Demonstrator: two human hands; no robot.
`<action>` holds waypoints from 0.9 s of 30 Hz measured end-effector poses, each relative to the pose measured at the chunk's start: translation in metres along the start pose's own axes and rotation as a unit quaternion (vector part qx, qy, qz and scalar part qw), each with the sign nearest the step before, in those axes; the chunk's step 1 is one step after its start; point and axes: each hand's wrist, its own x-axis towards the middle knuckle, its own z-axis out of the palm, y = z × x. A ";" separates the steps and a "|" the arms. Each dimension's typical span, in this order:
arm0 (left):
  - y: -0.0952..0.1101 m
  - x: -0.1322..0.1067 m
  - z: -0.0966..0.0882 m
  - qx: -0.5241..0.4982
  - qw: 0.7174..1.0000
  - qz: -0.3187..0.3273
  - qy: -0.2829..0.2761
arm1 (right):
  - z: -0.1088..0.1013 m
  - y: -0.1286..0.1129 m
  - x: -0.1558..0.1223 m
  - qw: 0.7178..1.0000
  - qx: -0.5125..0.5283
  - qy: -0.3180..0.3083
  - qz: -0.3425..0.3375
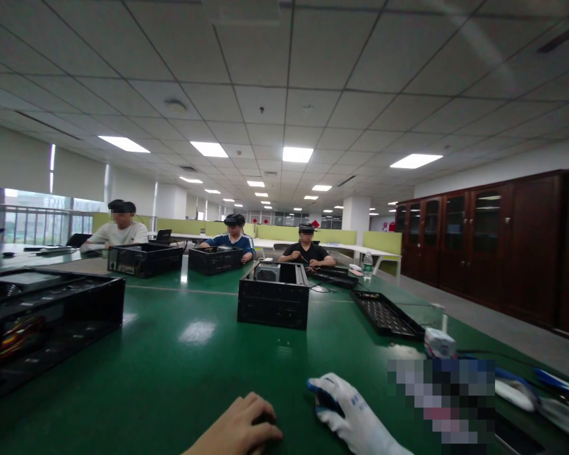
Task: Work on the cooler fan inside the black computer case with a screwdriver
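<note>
My left hand (239,430), bare, rests on the green table (171,366) at the bottom centre. Its fingers are together and curled down over a dark patch that I cannot make out. Just to its right is my right hand (348,411) in a white glove. Those fingers are curled too, with something dark blue showing inside the curl. The two hands lie apart, about a hand's width from each other. An open black computer case (274,303) stands upright further back on the table, straight ahead of both hands.
Another open black case (38,322) sits at the left. A black perforated panel (384,313) lies at the right, near a small white box (439,344). Three people sit at the far end behind two more cases (145,259). Dark wooden cabinets (493,240) line the right wall.
</note>
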 end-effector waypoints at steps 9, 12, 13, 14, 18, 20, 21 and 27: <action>0.002 0.001 -0.001 -0.016 1.000 -0.022 -0.002 | -0.003 -0.006 -0.001 1.000 -0.014 0.006 -0.004; 0.002 0.001 0.006 0.015 1.000 -0.001 0.004 | -0.002 -0.009 0.001 0.998 -0.052 -0.005 0.032; 0.003 0.003 0.007 0.025 1.000 0.000 0.007 | -0.001 -0.010 0.001 0.997 -0.062 -0.005 0.037; 0.003 0.007 0.007 0.037 0.999 0.001 0.008 | -0.002 -0.011 0.002 0.997 -0.068 -0.002 0.037; -0.010 0.054 -0.018 0.147 0.989 0.002 0.019 | -0.006 -0.020 0.004 0.996 -0.082 0.007 0.036; -0.033 0.100 -0.046 0.184 0.982 -0.014 0.050 | -0.010 -0.025 0.003 0.996 -0.076 0.001 0.039; -0.047 0.127 -0.060 0.191 0.979 -0.032 0.069 | -0.011 -0.028 0.003 0.997 -0.069 0.000 0.036; -0.128 0.250 -0.103 0.203 0.952 -0.197 0.117 | -0.015 -0.028 0.003 0.998 -0.029 -0.013 0.053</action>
